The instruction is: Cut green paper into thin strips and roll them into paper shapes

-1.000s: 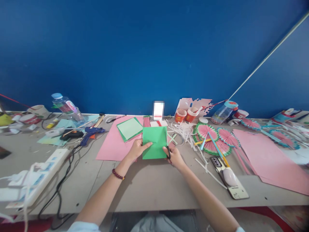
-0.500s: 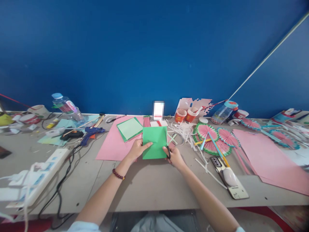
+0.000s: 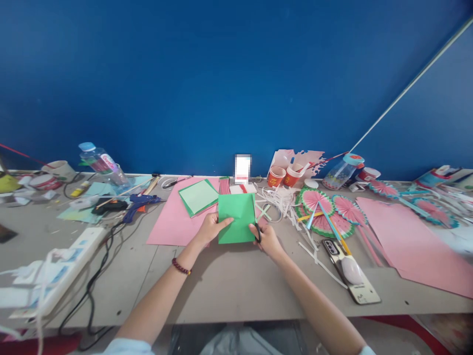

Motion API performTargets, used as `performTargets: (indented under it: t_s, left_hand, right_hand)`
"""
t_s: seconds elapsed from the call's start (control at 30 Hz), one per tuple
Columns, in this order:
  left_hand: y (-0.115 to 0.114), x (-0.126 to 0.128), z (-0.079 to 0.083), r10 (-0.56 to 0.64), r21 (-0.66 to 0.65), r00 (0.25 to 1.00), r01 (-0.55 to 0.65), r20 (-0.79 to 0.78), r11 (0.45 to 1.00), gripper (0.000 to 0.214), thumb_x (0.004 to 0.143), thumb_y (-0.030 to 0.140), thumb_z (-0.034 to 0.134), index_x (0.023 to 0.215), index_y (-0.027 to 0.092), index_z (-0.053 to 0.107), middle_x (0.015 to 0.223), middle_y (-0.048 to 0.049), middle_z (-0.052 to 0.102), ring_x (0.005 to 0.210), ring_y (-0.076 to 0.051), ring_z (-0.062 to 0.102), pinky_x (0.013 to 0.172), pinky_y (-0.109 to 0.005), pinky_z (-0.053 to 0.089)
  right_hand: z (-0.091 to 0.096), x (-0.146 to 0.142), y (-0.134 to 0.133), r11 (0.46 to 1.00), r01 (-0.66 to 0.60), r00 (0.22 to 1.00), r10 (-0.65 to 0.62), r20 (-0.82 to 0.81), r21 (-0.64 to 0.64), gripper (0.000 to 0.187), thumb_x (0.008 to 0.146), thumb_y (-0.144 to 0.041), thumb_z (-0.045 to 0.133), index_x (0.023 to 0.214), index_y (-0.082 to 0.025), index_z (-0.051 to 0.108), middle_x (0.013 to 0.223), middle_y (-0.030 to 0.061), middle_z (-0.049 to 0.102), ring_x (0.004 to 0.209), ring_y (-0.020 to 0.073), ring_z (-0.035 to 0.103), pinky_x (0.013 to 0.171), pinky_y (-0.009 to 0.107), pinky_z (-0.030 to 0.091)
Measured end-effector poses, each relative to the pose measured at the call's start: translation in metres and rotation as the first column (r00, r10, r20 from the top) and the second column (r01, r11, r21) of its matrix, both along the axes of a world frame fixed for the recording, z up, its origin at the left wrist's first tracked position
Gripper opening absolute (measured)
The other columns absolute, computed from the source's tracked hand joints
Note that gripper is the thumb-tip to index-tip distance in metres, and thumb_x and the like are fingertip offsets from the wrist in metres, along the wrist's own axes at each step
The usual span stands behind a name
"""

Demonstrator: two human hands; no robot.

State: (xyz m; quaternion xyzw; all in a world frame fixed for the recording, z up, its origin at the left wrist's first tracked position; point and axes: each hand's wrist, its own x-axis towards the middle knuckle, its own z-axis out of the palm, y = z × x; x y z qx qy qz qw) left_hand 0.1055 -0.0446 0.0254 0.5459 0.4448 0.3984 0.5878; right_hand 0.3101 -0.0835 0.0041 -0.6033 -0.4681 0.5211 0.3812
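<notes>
A square of green paper (image 3: pixel 240 212) is held up in front of me over the table. My left hand (image 3: pixel 213 228) pinches its left edge, thumb lying across the front face. My right hand (image 3: pixel 269 240) is closed on a pair of scissors (image 3: pixel 258 232) with dark handles at the paper's right edge. The blades run up along that edge and are mostly hidden. Behind and to the left, a pale green sheet (image 3: pixel 199 197) lies on darker green paper, on top of a large pink sheet (image 3: pixel 168 224).
White paper strips (image 3: pixel 279 199), two red paper cups (image 3: pixel 276 176) and pink-green paper fans (image 3: pixel 318 203) lie to the right, with a phone (image 3: pixel 364 291) nearer me. On the left are a blue glue gun (image 3: pixel 138 204), a bottle (image 3: pixel 103 162) and a power strip (image 3: pixel 70 271) with cables.
</notes>
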Motion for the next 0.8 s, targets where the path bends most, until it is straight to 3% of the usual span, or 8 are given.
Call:
performTargets:
  t_s: [0.8]
  left_hand:
    - [-0.0014, -0.0002, 0.0017, -0.027, -0.024, 0.999, 0.028, 0.039, 0.999, 0.039, 0.068, 0.045, 0.076, 0.089, 0.013, 0.073, 0.094, -0.0103, 0.075, 0.080, -0.024, 0.070, 0.068, -0.032, 0.056]
  right_hand:
    - [-0.0057, 0.0010, 0.0016, 1.000, -0.002, 0.998, 0.003, -0.068, 0.024, 0.055, 0.063, -0.072, 0.061, 0.058, -0.019, 0.049, 0.038, -0.0022, 0.051, 0.025, 0.0044, 0.032, 0.027, 0.018, 0.020]
